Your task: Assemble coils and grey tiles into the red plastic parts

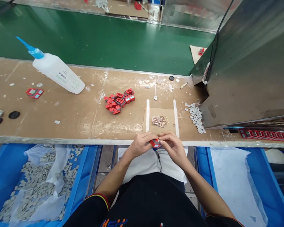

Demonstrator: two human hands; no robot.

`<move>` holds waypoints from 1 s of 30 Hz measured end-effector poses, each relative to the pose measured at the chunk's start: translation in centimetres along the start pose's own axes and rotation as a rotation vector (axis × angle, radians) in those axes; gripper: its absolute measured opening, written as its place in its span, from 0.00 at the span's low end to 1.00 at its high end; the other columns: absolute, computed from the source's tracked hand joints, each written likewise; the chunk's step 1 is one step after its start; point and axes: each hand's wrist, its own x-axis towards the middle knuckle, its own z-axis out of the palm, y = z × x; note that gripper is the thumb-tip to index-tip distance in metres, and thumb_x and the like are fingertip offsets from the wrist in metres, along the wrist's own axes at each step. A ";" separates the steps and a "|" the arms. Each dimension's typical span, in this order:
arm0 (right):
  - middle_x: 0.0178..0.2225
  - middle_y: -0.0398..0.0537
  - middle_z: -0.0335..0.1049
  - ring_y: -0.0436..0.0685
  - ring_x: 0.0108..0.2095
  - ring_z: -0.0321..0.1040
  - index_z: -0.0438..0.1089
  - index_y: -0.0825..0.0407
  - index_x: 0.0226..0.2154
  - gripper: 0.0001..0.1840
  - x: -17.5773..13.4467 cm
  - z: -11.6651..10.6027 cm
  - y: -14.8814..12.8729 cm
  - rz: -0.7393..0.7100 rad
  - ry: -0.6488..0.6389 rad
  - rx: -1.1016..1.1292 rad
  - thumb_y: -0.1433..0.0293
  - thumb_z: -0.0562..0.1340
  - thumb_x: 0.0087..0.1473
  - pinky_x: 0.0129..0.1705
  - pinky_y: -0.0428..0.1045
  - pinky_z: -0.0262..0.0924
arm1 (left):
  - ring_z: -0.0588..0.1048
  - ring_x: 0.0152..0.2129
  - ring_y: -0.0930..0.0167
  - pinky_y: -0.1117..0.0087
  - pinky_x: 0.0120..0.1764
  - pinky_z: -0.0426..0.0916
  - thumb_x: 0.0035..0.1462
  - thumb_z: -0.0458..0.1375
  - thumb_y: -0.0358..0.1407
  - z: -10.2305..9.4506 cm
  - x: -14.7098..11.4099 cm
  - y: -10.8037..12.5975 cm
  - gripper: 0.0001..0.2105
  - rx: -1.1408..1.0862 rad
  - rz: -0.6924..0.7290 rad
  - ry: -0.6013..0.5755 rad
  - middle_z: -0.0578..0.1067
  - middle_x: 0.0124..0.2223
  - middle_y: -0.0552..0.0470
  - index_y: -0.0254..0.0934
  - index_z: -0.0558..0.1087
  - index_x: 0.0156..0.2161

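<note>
The toy piece point(153, 143) is red and pale blue — the bottle point(59, 74) white, its nozzle point(27, 44) blue, the belt point(123, 44) green.

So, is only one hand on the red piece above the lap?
No, the left hand and the right hand both hold the red piece.

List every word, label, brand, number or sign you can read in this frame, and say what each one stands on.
"MCH", as it seems to read: orange and blue letters on the dark shirt, cut off by the lower picture edge.
White bottle: dark and green printing, too small and blurred to read.
White cloth at the lap: small dark marks at its left edge, unreadable.
Held red piece: no lettering can be made out.
</note>
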 end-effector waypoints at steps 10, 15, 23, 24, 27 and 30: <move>0.43 0.52 0.76 0.59 0.42 0.76 0.74 0.48 0.47 0.16 -2.5 -0.2 -1.9 0.027 0.040 0.032 0.61 0.68 0.57 0.44 0.54 0.73 | 0.77 0.46 0.64 0.62 0.50 0.71 0.59 0.62 0.33 -1.1 -0.4 5.6 0.07 -0.198 -0.159 0.043 0.78 0.47 0.43 0.38 0.78 0.43; 0.40 0.49 0.75 0.57 0.38 0.74 0.73 0.48 0.47 0.13 -3.1 -1.1 -3.6 -0.116 -0.013 -0.207 0.65 0.67 0.59 0.43 0.53 0.71 | 0.77 0.38 0.67 0.66 0.45 0.71 0.58 0.61 0.32 -0.5 -0.4 7.8 0.02 -0.236 -0.196 0.132 0.79 0.38 0.46 0.36 0.77 0.35; 0.36 0.48 0.70 0.56 0.35 0.70 0.71 0.49 0.45 0.08 -4.9 -1.4 -4.8 -0.248 -0.085 -0.342 0.70 0.63 0.61 0.39 0.51 0.68 | 0.77 0.34 0.69 0.68 0.42 0.71 0.58 0.62 0.30 0.0 -2.0 9.7 0.03 -0.149 -0.138 0.155 0.80 0.35 0.49 0.36 0.77 0.33; 0.36 0.48 0.70 0.56 0.35 0.70 0.71 0.49 0.44 0.08 -5.1 -1.5 -4.8 -0.251 -0.089 -0.331 0.70 0.63 0.61 0.39 0.51 0.68 | 0.77 0.34 0.69 0.68 0.41 0.70 0.58 0.62 0.30 0.1 -2.2 9.9 0.03 -0.135 -0.138 0.162 0.79 0.34 0.49 0.36 0.77 0.32; 0.35 0.47 0.70 0.56 0.36 0.70 0.72 0.49 0.43 0.08 -5.6 -1.1 -4.1 -0.253 -0.075 -0.218 0.68 0.64 0.60 0.40 0.50 0.69 | 0.77 0.35 0.68 0.68 0.42 0.71 0.59 0.62 0.33 0.6 -2.8 10.2 0.04 -0.163 -0.180 0.159 0.79 0.35 0.48 0.36 0.77 0.34; 0.39 0.48 0.73 0.57 0.40 0.74 0.70 0.48 0.46 0.12 -5.9 -0.3 -2.7 -0.197 0.019 0.014 0.64 0.66 0.59 0.44 0.51 0.71 | 0.78 0.41 0.67 0.68 0.46 0.73 0.59 0.63 0.37 1.4 -3.2 10.0 0.11 -0.325 -0.249 0.167 0.80 0.44 0.45 0.36 0.76 0.46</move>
